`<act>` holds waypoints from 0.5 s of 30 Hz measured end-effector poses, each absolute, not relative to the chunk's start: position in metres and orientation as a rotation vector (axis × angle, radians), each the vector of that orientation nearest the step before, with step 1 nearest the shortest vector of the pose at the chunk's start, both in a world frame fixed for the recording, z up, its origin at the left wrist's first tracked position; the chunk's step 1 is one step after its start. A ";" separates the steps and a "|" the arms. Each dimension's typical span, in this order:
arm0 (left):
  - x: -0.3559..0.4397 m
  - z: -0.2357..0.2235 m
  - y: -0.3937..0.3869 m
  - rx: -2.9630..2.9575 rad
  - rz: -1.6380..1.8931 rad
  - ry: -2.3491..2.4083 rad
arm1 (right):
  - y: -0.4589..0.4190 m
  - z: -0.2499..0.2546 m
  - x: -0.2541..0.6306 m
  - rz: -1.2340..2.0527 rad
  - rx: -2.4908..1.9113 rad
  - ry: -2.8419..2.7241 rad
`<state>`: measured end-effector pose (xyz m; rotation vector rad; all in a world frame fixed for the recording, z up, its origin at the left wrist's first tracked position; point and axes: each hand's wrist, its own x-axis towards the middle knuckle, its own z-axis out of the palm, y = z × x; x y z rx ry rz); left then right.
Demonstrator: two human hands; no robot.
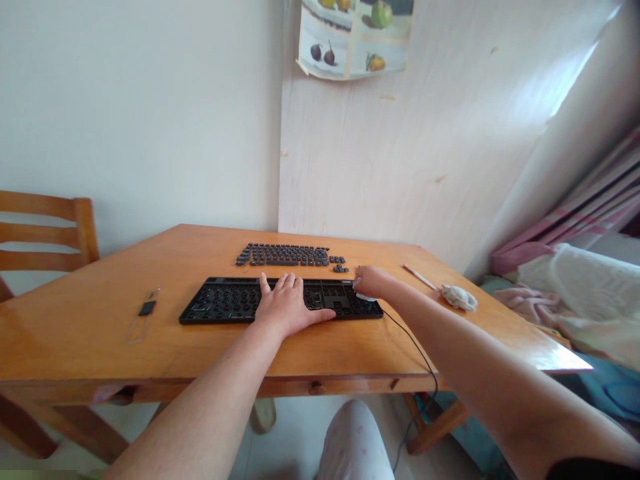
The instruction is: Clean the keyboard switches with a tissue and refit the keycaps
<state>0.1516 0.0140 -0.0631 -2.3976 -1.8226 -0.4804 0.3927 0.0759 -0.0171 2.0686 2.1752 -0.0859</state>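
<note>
A black keyboard with its keycaps removed lies on the wooden table. My left hand rests flat on its middle, fingers stretched out. My right hand is closed at the keyboard's right end, pressing a small white wipe onto it. Rows of loose black keycaps lie laid out just behind the keyboard, with a few more keycaps to their right.
A keycap puller with a wire loop lies at the table's left. A crumpled white cloth and a thin white stick sit at the right. The keyboard cable drops over the front edge. A wooden chair stands left, bedding right.
</note>
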 end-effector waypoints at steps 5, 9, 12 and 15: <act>0.151 -0.064 0.014 -2.402 -0.519 -1.806 | 0.069 -0.013 0.390 -0.099 2.051 2.151; 0.151 -0.063 0.015 -2.409 -0.522 -1.807 | 0.055 -0.009 0.389 -0.132 2.026 2.171; 0.151 -0.063 0.014 -2.409 -0.527 -1.810 | 0.049 -0.007 0.389 -0.157 2.022 2.178; 0.151 -0.062 0.014 -2.409 -0.516 -1.820 | 0.050 -0.006 0.389 -0.168 2.033 2.159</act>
